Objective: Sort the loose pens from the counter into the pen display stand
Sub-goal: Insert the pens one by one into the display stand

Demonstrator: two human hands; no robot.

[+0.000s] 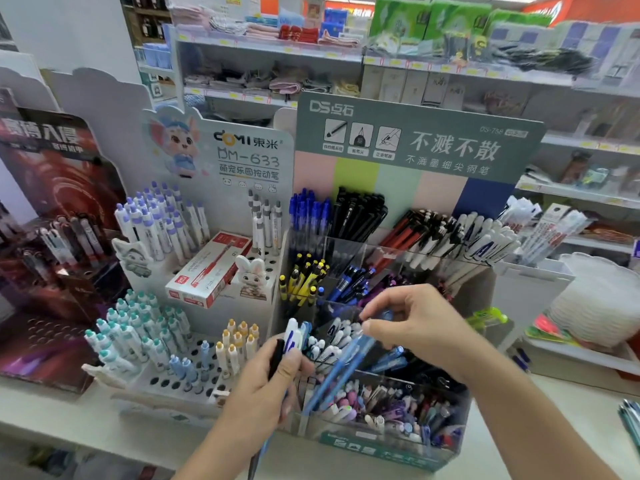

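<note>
Two stands (398,209) (white counter (52,407)), shop shelves (270,50)

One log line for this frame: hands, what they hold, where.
left hand: grips pen bundle | right hand: pinches blue pen | site: over clear pen display stand | step: placing, not released

I read "DS点石" top left on the green header card (419,133) of the pen display stand, w/ big "不溅不散", smaller "不溅墨细尖钢笔" under it, and "DS-738" top right. The pale header card (242,157) next to it says "DOMI 東米", "DM-633", "萌宠乐园按动笔". Dark red display board (52,157) at far left: blurred, can't make it out. Red-white pen box (211,268): print too small.
</note>
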